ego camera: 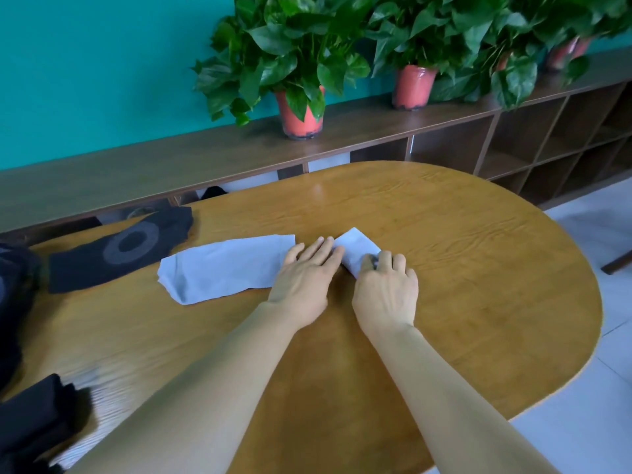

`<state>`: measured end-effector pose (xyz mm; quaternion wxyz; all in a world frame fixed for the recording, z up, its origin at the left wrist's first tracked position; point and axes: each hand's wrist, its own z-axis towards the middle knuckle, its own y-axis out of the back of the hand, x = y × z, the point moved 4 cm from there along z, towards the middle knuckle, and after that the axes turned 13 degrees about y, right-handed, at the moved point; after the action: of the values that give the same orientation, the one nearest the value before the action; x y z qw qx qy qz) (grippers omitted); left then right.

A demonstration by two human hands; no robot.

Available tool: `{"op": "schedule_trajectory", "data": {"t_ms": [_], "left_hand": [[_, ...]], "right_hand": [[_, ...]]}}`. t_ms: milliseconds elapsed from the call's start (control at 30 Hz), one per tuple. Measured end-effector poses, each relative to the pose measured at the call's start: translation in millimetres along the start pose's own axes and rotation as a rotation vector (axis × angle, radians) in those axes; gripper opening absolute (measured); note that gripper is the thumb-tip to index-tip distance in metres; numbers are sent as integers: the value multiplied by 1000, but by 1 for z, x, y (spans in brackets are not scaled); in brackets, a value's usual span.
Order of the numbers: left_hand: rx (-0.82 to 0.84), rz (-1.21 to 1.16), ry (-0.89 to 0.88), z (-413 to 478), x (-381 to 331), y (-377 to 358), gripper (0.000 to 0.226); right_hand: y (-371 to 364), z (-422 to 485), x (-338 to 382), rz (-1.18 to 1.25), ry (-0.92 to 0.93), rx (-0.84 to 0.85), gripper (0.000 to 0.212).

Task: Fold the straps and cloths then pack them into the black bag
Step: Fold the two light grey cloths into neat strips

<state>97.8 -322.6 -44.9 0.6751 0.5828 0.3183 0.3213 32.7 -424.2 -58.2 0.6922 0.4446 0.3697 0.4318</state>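
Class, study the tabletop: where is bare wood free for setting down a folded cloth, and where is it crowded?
Bare: the rounded table end beyond the right hand, and the far strip behind the pale cloth. Crowded: the left side, with the black cloth and black bag; the left hand presses mid-table.

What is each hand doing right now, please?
Left hand: open, pressing flat on the light blue cloth.
Right hand: closed, pinching the folded end of that cloth.
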Motion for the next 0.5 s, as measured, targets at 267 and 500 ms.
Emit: {"op": "schedule_trajectory", "data": {"t_ms": [267,500], "left_hand": [[-128,-26,239,-33,58,16,71],[-128,-9,282,-89,96,25,67]], "right_hand": [[21,13,45,142,242,-132,30],[27,0,104,260,551,135,35]]}}
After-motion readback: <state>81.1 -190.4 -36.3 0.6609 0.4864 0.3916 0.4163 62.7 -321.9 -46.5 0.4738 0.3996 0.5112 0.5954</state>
